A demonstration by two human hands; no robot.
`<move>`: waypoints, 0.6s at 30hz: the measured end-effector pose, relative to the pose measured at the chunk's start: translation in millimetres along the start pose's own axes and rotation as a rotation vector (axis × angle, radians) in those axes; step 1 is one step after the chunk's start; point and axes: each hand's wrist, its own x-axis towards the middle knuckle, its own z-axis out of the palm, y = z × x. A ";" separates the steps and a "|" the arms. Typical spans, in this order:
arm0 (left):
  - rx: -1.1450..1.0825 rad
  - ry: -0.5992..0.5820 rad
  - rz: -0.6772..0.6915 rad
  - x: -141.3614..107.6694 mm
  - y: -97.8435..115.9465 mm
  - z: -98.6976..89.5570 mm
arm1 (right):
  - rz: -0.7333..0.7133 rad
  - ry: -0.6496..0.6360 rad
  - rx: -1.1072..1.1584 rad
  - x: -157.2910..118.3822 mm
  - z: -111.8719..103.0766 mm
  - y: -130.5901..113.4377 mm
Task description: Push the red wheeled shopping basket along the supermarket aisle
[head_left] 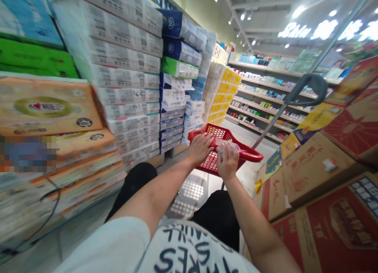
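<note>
Plainly, the bare left hand and right hand gripped the red perforated plastic basket by its near edge, though veering right might have bumped the brown cardboard boxes.

Illumination: bright, from overhead; small white ceiling spotlights at upper right, some flaring. Glare: glowing white sign lettering, edges bloomed. Shadow: grid of pale light spots on grey floor below red perforated plastic shopping cart. Blur: smeared orange plastic-wrapped packs, left; soft print on brown-and-red cardboard boxes, right. Distortion: wide-angle, outer stacks stretched and leaning. Defect: coarse pixelated patch, left edge.
</note>
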 end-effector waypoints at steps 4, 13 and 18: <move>0.004 0.006 0.007 -0.2 -4.0 0.2 | 0.119 -0.126 0.006 32.2 -0.1 -3.2; -0.001 -0.011 -0.001 -2.6 -5.5 -3.7 | 0.089 -0.099 0.005 17.5 -2.3 -21.7; 0.005 -0.042 -0.021 -2.9 -6.2 -5.9 | 0.172 -0.156 0.017 41.9 -1.0 -18.9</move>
